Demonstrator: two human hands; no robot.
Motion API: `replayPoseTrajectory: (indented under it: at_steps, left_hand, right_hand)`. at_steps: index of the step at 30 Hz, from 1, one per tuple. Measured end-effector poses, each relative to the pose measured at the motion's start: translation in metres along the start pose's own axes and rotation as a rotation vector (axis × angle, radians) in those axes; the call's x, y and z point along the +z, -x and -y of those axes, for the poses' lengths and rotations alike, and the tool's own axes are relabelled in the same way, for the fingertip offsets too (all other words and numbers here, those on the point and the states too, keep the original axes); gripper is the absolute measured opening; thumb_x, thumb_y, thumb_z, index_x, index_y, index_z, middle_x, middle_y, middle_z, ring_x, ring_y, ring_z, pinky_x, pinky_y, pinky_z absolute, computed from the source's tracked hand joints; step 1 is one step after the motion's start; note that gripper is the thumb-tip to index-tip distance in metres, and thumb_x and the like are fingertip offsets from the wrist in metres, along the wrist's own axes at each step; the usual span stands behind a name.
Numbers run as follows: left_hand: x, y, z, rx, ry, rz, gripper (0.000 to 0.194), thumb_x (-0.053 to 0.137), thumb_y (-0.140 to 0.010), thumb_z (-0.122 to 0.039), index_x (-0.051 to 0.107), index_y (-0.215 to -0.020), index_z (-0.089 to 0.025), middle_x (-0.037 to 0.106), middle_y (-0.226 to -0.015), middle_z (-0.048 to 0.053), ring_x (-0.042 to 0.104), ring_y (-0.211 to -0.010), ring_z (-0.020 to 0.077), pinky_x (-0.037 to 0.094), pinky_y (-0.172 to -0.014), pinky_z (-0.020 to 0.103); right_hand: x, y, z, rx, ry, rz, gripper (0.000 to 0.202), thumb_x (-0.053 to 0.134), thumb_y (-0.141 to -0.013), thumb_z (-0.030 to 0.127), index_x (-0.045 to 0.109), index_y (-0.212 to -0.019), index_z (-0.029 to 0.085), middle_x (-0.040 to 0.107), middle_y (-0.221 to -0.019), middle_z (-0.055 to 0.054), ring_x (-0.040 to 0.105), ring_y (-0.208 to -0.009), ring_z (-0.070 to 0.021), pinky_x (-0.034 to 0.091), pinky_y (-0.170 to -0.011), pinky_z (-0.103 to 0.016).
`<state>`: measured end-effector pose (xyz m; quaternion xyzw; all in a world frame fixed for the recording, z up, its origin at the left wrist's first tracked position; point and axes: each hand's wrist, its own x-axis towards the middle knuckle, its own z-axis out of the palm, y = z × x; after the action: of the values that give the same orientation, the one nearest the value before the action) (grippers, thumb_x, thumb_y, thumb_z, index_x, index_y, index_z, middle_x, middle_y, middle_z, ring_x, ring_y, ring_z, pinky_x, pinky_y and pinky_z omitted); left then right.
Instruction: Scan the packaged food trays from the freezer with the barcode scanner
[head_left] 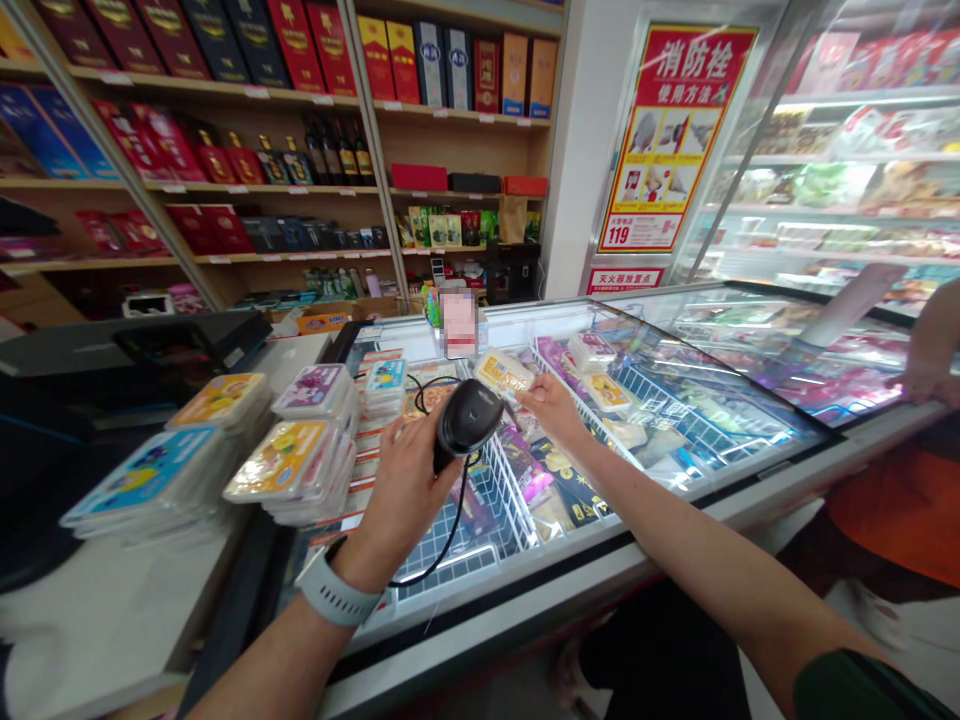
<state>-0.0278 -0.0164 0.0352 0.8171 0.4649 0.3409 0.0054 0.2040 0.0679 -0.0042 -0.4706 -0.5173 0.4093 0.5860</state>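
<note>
My left hand [405, 490], with a grey watch band on its wrist, is wrapped round a black handheld scanner [471, 415] whose cord hangs below it. Just right of the scanner, my right hand [551, 405] pinches the edge of a flat clear pack with a yellow label [504, 372]. Both are above the glass-topped freezer. To the left stand stacks of similar flat packs: yellow-labelled [281, 460], purple-labelled [313, 390], blue-labelled [154, 470] and orange-labelled [221, 400]. A small blue-and-yellow stack [386, 377] sits behind my left hand.
The freezer [712, 498] has wire baskets [517, 490] with bagged goods inside. More packs [607, 392] lie on its glass. Another person's arm [934, 340] rests at the right edge. Shelves of boxes [292, 190] stand behind, and a white counter [150, 590] at left.
</note>
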Motion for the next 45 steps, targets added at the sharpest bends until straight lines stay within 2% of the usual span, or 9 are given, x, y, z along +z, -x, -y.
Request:
replayPoseTrajectory:
  at_steps: [6, 12, 28, 35, 39, 42, 45]
  left_hand:
    - [0.002, 0.000, 0.003, 0.022, 0.006, -0.019, 0.058, 0.055, -0.087, -0.025, 0.037, -0.142, -0.017, 0.057, -0.135, 0.012, 0.053, -0.121, 0.0290, 0.039, -0.101, 0.047]
    - [0.002, -0.001, 0.002, 0.036, -0.001, -0.064, 0.053, 0.056, -0.086, -0.025, 0.043, -0.136, -0.014, 0.063, -0.122, 0.013, 0.058, -0.111, 0.0286, 0.045, -0.093, 0.043]
    - [0.000, 0.000, -0.001, 0.041, 0.000, -0.063, 0.055, 0.057, -0.086, -0.024, 0.043, -0.137, -0.014, 0.063, -0.121, 0.014, 0.058, -0.111, 0.0297, 0.044, -0.094, 0.045]
    - [0.002, 0.000, 0.002, 0.028, 0.003, -0.047, 0.056, 0.057, -0.086, -0.026, 0.041, -0.138, -0.015, 0.063, -0.120, 0.013, 0.056, -0.111, 0.0295, 0.043, -0.096, 0.047]
    - [0.002, 0.001, 0.002, 0.029, 0.000, -0.046, 0.055, 0.057, -0.087, -0.026, 0.041, -0.139, -0.016, 0.063, -0.120, 0.012, 0.055, -0.113, 0.0292, 0.042, -0.097, 0.046]
    - [0.001, 0.001, 0.001, 0.017, -0.002, -0.037, 0.054, 0.056, -0.088, -0.027, 0.041, -0.139, -0.015, 0.063, -0.119, 0.013, 0.055, -0.111, 0.0293, 0.042, -0.096, 0.046]
    - [0.001, 0.000, 0.001, 0.011, 0.004, -0.030, 0.056, 0.056, -0.087, -0.026, 0.040, -0.139, -0.014, 0.063, -0.119, 0.013, 0.056, -0.109, 0.0294, 0.042, -0.096, 0.046]
  right_hand:
    - [-0.001, -0.001, -0.004, -0.012, 0.008, -0.003, 0.042, 0.077, -0.060, 0.047, 0.046, -0.077, 0.023, 0.053, -0.058, 0.008, 0.055, -0.056, -0.0132, 0.056, -0.063, -0.036]
    - [-0.001, -0.002, -0.006, -0.016, 0.002, -0.001, 0.041, 0.076, -0.061, 0.044, 0.047, -0.079, 0.022, 0.061, -0.068, 0.005, 0.059, -0.062, -0.0135, 0.056, -0.062, -0.033]
    - [-0.002, -0.002, -0.005, -0.025, 0.006, 0.004, 0.039, 0.076, -0.063, 0.043, 0.046, -0.078, 0.023, 0.056, -0.061, 0.007, 0.057, -0.059, -0.0129, 0.057, -0.063, -0.034]
    - [-0.005, -0.005, -0.005, -0.007, 0.006, -0.012, 0.036, 0.073, -0.061, 0.040, 0.046, -0.078, 0.024, 0.060, -0.065, 0.006, 0.059, -0.059, -0.0139, 0.056, -0.061, -0.033]
    - [-0.018, -0.008, 0.000, -0.102, 0.127, -0.026, 0.031, 0.070, -0.064, 0.039, 0.047, -0.079, 0.023, 0.066, -0.074, 0.002, 0.064, -0.066, -0.0173, 0.055, -0.065, -0.035]
    - [-0.035, -0.007, 0.008, -0.238, 0.362, -0.101, 0.025, 0.068, -0.068, 0.038, 0.052, -0.080, 0.023, 0.068, -0.080, -0.001, 0.067, -0.079, -0.0210, 0.054, -0.072, -0.036]
    - [-0.058, 0.000, 0.014, -0.314, 0.611, -0.166, 0.019, 0.063, -0.076, 0.037, 0.058, -0.087, 0.023, 0.070, -0.090, -0.002, 0.067, -0.087, -0.0223, 0.054, -0.074, -0.035]
